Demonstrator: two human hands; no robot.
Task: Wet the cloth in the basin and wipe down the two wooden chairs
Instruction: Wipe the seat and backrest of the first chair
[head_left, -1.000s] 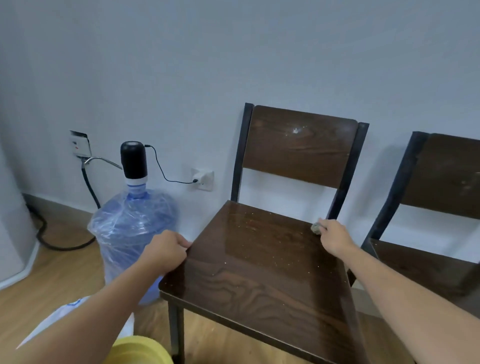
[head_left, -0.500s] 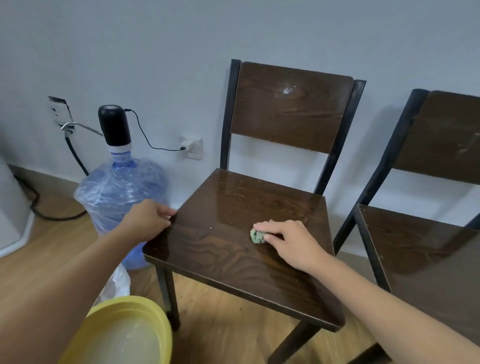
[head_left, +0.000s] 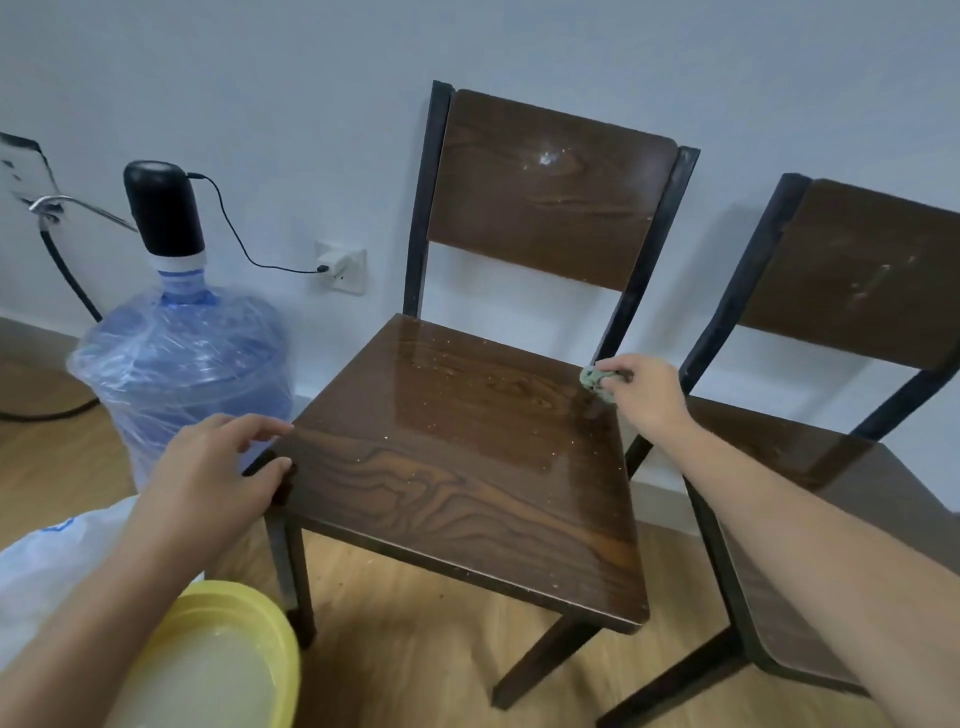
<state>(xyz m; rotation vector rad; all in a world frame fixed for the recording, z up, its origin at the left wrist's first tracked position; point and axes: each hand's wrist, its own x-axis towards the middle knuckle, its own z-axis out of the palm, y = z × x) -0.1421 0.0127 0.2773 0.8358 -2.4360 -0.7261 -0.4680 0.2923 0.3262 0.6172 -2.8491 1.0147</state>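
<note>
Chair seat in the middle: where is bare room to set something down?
The seat is bare across its middle and front, between the left hand holding its left edge and the right hand holding the cloth at its back right corner. The other chair's seat is bare. Left of it, water bottle and basin crowd the floor.

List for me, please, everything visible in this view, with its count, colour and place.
centre chair: 1, dark brown wood, black frame, against the wall
right chair: 1, same colours, beside it
cloth: 1, greenish, centre seat's back right corner
basin: 1, yellow, floor bottom left, cloudy water inside
water bottle: 1, blue, plastic-wrapped, floor left of centre chair
pump: 1, black, atop the water bottle
charger: 1, white, wall socket
bag: 1, white, bottom left
left hand: holds centre seat's front left corner
right hand: grips the cloth
</note>
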